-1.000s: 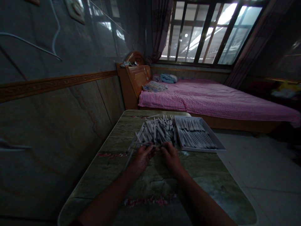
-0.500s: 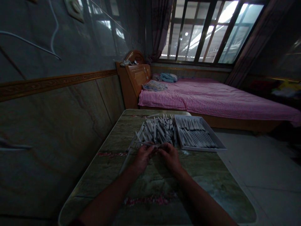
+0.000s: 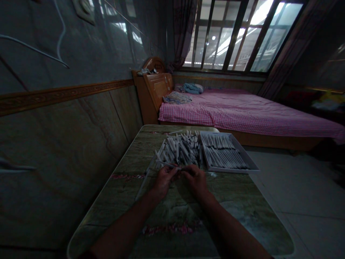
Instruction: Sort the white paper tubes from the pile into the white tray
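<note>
While I watch from afar, my left hand (image 3: 163, 181) pinches a white paper tube (image 3: 168, 165) just before the loose pile (image 3: 179, 149) on the desk (image 3: 172, 216); my right hand (image 3: 196, 181) curls beside it, grip unclear

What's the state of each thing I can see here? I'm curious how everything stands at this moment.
left hand, closed on a thin white tube
right hand, curled beside the left, its grip hard to see
loose white tubes, heaped in a jumble on the table
white tray, filled with tubes lying in orderly rows
pink checked bedsheet, spread over the bed, slightly rumpled
curtain, drawn aside from the window
</note>
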Motion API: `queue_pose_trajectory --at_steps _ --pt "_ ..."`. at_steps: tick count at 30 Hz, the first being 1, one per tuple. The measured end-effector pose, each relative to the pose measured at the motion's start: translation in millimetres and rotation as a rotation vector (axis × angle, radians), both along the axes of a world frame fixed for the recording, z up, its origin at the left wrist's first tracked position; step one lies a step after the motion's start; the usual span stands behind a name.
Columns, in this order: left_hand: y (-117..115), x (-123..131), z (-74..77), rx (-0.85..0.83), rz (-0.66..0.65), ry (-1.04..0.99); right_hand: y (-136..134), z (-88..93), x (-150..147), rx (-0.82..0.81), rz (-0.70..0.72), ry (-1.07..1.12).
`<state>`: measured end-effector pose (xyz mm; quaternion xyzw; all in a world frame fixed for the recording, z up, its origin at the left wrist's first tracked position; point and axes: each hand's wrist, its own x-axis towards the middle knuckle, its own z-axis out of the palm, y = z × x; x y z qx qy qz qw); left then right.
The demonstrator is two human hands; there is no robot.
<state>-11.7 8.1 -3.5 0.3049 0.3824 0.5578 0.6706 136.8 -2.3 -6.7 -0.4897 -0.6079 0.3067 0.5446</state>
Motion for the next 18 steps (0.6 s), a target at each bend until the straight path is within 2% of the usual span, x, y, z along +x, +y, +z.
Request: queue_pose_trajectory --at_steps 6,9,15,18 --pt "0 1 -1.5 0.016 0.029 0.055 -1 1.9 -3 -0.109 -0.017 0.020" --pt "-1 1 0.2 0.016 0.036 0.096 0 -0.2 -3 -0.081 -0.020 -0.023" --pt "-4 2 4.1 0.059 0.073 0.180 -1 -6.6 -1 0.118 -0.055 -0.388" --pt "-5 4 5.7 0.084 0.084 0.203 0 -11.2 0 0.152 -0.057 -0.537"
